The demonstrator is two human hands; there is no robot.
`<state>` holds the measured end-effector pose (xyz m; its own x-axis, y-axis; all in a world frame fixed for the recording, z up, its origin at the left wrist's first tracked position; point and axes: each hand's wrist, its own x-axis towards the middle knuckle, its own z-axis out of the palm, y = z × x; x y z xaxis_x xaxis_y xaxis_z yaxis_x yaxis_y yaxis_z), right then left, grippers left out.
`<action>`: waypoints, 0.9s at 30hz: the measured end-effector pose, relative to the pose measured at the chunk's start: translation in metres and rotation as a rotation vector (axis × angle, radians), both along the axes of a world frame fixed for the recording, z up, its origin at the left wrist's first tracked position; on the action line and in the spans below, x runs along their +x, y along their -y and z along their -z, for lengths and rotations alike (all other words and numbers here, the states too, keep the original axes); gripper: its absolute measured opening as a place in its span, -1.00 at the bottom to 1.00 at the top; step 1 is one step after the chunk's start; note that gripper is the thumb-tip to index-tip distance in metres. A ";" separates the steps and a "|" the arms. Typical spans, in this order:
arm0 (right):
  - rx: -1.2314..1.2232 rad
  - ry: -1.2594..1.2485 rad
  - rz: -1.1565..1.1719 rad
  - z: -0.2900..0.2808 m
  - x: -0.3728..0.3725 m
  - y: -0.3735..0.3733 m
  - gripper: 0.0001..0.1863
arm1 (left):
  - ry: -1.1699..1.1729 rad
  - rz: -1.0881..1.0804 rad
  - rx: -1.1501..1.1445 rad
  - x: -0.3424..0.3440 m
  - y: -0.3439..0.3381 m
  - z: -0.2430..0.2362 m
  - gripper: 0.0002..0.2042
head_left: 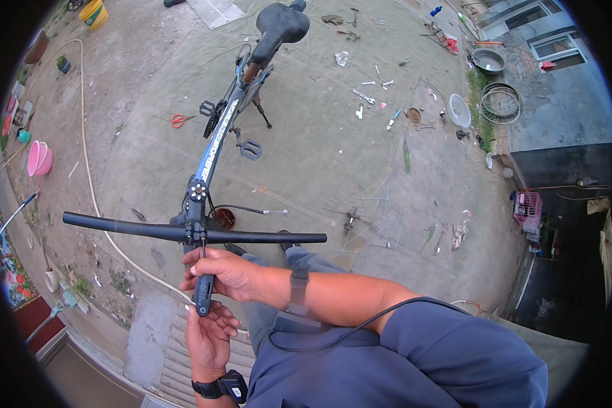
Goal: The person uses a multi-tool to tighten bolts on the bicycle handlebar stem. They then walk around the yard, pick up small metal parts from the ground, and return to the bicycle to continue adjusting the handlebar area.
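A bicycle frame (216, 146) in blue, white and black stands in front of me, its saddle pointing away. Its straight black handlebar (268, 237) runs crosswise, clamped by the black stem (196, 212). A black-handled hex key (203, 296) reaches from near my body to the front of the stem, its thin shaft at the clamp. My right hand (226, 273) is closed around the handle close to the shaft. Below it, my left hand (209, 338) has its thumb and curled fingers around the handle's lower end. The hex key's tip is hidden at the clamp.
A loose cable (251, 209) sticks out beside the stem. Red-handled scissors (181, 121) lie left of the frame; wrenches (362, 96) and other tools are scattered ahead to the right. A hose (88, 156) runs along the left. Wheel rims (500, 103) stand by the right wall.
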<state>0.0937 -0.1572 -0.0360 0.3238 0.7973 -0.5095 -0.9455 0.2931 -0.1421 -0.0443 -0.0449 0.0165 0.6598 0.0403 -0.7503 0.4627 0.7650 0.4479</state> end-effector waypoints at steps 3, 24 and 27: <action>-0.026 0.020 -0.037 -0.002 0.000 0.001 -0.50 | 0.016 0.033 0.296 0.003 0.001 -0.005 -0.67; -0.001 0.024 -0.023 -0.004 0.003 0.008 -0.55 | 0.101 0.361 1.147 0.006 0.005 -0.002 -0.77; -0.029 0.032 -0.037 -0.005 0.003 0.008 -0.53 | 0.351 0.536 1.696 0.007 0.002 -0.004 -0.76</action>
